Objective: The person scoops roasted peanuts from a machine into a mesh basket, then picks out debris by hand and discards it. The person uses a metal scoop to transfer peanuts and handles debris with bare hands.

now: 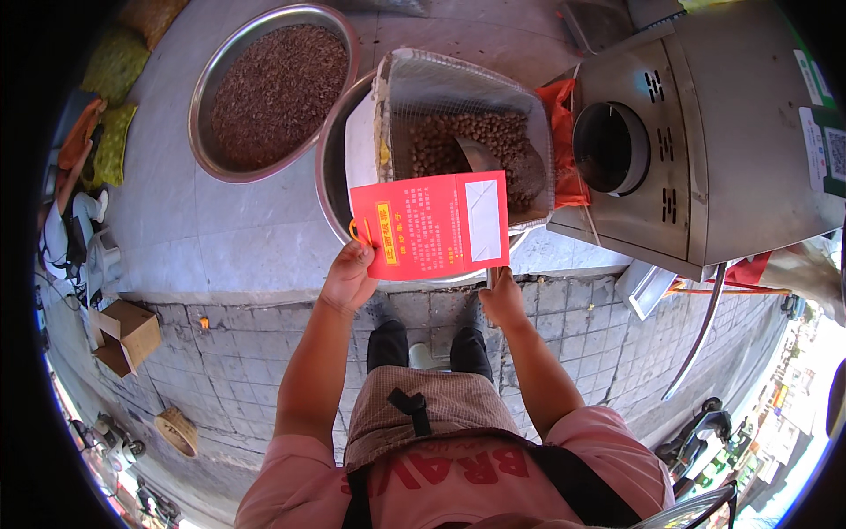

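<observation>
My left hand (350, 278) pinches the upper edge of a red paper bag (423, 264) near its orange cord handle (360, 231). The bag lies sideways, its printed face up and its white folded bottom (484, 221) to the right. My right hand (503, 297) grips a metal handle (492, 278) by the bag's lower right corner. Behind the bag, a mesh-lined box (456, 82) holds brown chestnuts (509, 129), with a metal scoop (477, 155) pushed into them. The bag hides whether that scoop joins the handle in my right hand.
A wide metal basin (350, 30) of small brown seeds or kernels (277, 92) stands at the upper left. Right of the box is a steel machine (740, 119) with a round opening (611, 149). A cardboard box (125, 337) and a woven basket (177, 430) lie on the tiled ground.
</observation>
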Motion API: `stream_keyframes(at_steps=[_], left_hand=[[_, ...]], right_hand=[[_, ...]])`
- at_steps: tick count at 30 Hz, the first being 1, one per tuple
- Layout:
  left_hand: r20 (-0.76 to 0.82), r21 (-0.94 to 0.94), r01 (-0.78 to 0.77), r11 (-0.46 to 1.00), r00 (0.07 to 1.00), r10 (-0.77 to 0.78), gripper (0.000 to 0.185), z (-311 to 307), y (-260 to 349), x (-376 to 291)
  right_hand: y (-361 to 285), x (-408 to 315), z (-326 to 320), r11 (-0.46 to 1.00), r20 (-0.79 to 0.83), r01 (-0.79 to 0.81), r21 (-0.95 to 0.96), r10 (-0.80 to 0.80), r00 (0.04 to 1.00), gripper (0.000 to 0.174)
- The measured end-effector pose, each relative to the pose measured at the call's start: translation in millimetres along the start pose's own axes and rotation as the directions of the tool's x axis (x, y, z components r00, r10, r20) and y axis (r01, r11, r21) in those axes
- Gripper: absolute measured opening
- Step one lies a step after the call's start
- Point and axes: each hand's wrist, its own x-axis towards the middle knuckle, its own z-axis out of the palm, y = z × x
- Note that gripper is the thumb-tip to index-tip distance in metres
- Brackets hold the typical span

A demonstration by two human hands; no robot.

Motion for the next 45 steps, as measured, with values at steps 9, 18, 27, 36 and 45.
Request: stream_keyframes(at_steps=[9,18,27,36,45], left_hand=[[0.005,0.023,-0.022,0.999,1.0,0.022,0.029,4.1,-0.1,-0.4],[-0.002,0.023,-0.021,1.0,1.0,0.021,0.025,8.6,1.1,-2.2],[-0.008,0.016,-0.036,0.999,0.999,0.037,0.024,-2.2,-3.4,-2.1],[0.016,0.022,-0.03,0.999,0.999,0.029,0.025,9.4,2.1,-2.3],[0.005,-0.004,-0.022,1.0,1.0,0.022,0.026,3.2,-0.1,-2.5]], right_hand=[[9.5,3.4,4.4,1.0,-0.017,0.018,-0.002,-0.018,1.0,0.039],[-5.1,-1.1,-6.5,0.997,0.056,-0.069,0.028,0.067,0.996,0.045],[8.9,2.8,1.6,0.998,-0.001,0.019,-0.052,-0.019,1.0,0.045],[8.9,2.4,4.5,0.997,-0.034,0.032,-0.066,-0.035,0.999,0.04],[-23.3,-11.3,-9.1,0.995,0.019,-0.049,-0.087,0.051,0.999,0.043]])
